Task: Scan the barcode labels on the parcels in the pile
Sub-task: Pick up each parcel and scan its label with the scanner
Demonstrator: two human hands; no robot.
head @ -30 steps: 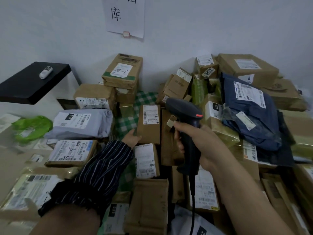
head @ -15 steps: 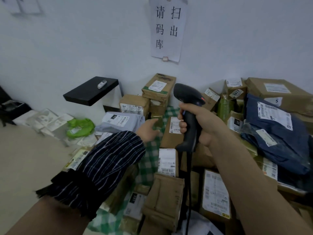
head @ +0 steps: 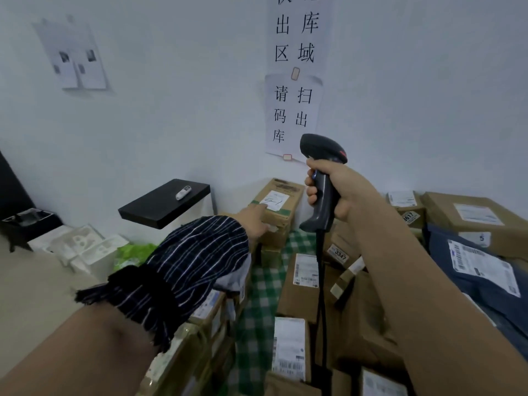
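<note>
My right hand (head: pixel 337 192) grips the handle of a black barcode scanner (head: pixel 324 178), held upright in front of the wall, its cable hanging down over the pile. My left hand (head: pixel 254 221), in a dark striped sleeve, reaches forward with a finger touching the white label on a tall cardboard box (head: pixel 278 204) against the wall. Below lie cardboard parcels with barcode labels, one flat box (head: pixel 303 284) and another (head: pixel 290 347) nearer me. A dark blue bag parcel (head: pixel 480 270) with a white label lies at right.
A green checked cloth (head: pixel 263 295) shows between parcels. A black shelf (head: pixel 165 204) with a small white device juts from the wall at left. White foam pieces (head: pixel 80 247) and a green bag (head: pixel 131 252) lie on the floor. Paper signs (head: pixel 294 110) hang on the wall.
The view has tilted up. My right hand raised the scanner from over the parcels to wall height. My left hand moved forward from the flat box to the tall box's label.
</note>
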